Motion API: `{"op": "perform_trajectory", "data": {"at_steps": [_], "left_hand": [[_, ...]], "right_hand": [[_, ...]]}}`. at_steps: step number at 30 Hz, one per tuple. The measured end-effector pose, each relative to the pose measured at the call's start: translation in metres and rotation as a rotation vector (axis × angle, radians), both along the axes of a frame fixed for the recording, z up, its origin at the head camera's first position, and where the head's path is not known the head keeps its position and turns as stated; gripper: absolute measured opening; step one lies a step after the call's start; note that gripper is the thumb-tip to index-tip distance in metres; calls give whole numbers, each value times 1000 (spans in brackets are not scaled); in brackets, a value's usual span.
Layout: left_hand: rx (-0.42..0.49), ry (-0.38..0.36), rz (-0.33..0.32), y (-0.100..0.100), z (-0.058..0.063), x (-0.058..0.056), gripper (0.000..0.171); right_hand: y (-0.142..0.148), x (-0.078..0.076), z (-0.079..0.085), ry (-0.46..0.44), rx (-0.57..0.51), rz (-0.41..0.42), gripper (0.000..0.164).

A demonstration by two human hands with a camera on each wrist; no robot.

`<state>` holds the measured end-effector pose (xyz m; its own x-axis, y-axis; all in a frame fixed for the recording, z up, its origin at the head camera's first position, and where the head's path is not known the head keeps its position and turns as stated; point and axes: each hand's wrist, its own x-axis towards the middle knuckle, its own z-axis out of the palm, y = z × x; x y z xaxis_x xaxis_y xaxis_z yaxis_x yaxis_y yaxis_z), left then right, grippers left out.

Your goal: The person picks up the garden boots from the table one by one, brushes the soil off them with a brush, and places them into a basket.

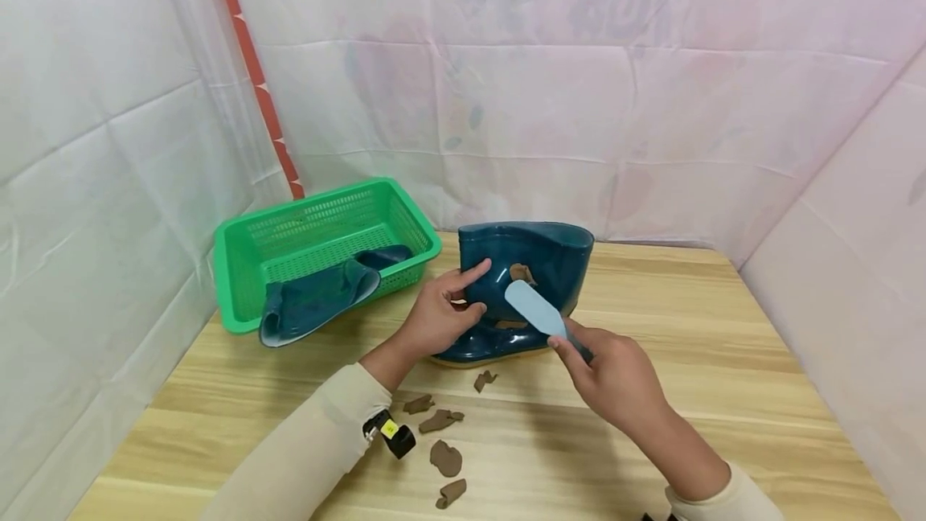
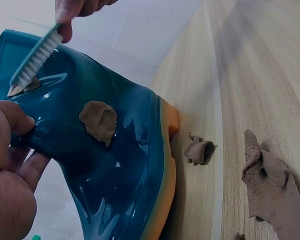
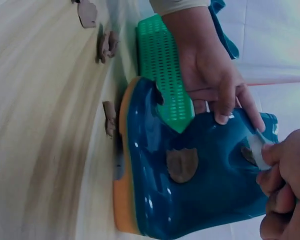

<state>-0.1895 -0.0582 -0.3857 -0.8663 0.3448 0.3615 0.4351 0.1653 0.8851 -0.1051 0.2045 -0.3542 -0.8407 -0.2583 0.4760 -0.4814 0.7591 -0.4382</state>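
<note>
A dark teal rain boot (image 1: 557, 260) with an orange-tan sole stands upright on the table. My left hand (image 1: 437, 313) grips its shaft from the side, thumb and forefinger on the near face and other fingers behind. In my right hand (image 1: 618, 376) is a scrubbing brush (image 1: 535, 308) with a pale blue-grey back. Its white bristles (image 2: 32, 67) touch a small brown clay-like patch on the shaft, partly hidden by the brush. Lower on the boot sticks a larger brown patch (image 2: 100, 121).
Several brown clay-like pieces (image 1: 445, 458) lie on the wooden table (image 1: 673, 304) in front of the boot. A green plastic basket (image 1: 325, 203) stands back left, with a second teal boot (image 1: 318, 296) lying over its front rim. White cloth walls (image 1: 535, 103) enclose the table.
</note>
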Motion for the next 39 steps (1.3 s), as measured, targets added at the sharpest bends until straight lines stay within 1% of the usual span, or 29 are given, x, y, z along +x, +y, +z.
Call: {"op": "perform_trajectory", "data": {"at_steps": [2,4,5,6,7,11,12,13,14,15,19,21,22,23,27,29,31,35,36,38,39], "left_hand": [[2,2,2,0,-1,0,63],[4,9,3,0,-1,0,63],[4,13,3,0,-1,0,63],[8,14,2,1,-1,0,64],[13,12,0,1,-1,0,64],[21,4,-4,2,-1,0,64],[23,0,-4,2,-2,-1,64],[20,-1,-3,2,-2,0,64],[16,0,-1,2,-3,-1,64],[14,1,1,2,-3,-1,64],[16,1,-1,2,-3,0,64],[15,6,-9,2,-3,0,63],[16,5,-12,2,-2,0,63],[18,4,-14,2,-2,0,63],[26,-9,-5,2,-1,0,65],[28,-14,-2,2,-1,0,65],[26,-16,-5,2,-2,0,64],[29,-16,-15,2,-1,0,64],[28,-16,-15,2,0,0,64],[26,-13,-17,2,1,0,63],[25,-12,-17,2,1,0,63]], "right_hand": [[3,-1,2,91,-17,0,38],[5,-3,5,173,-22,-19,39],[5,-3,5,192,-20,-36,39],[5,-4,6,190,-14,-49,39],[4,-4,6,165,-1,-54,39],[-1,-2,3,-15,73,-25,38],[-1,-1,2,-42,81,-14,38],[-2,0,2,-50,81,-7,38],[-2,0,2,-40,74,-5,38],[-1,0,2,-10,60,-5,38],[3,-2,6,168,-11,-19,40],[4,-4,7,221,-26,-42,41],[4,-5,7,219,-24,-54,41],[3,-5,7,195,-14,-59,40],[-2,-4,4,14,70,-39,39],[-2,-2,3,-31,81,-20,39],[-1,-1,4,9,60,-10,38],[4,-3,7,178,-15,-26,40],[5,-4,7,208,-28,-31,41],[4,-5,7,217,-26,-50,41],[3,-5,7,195,-13,-53,40]]}}
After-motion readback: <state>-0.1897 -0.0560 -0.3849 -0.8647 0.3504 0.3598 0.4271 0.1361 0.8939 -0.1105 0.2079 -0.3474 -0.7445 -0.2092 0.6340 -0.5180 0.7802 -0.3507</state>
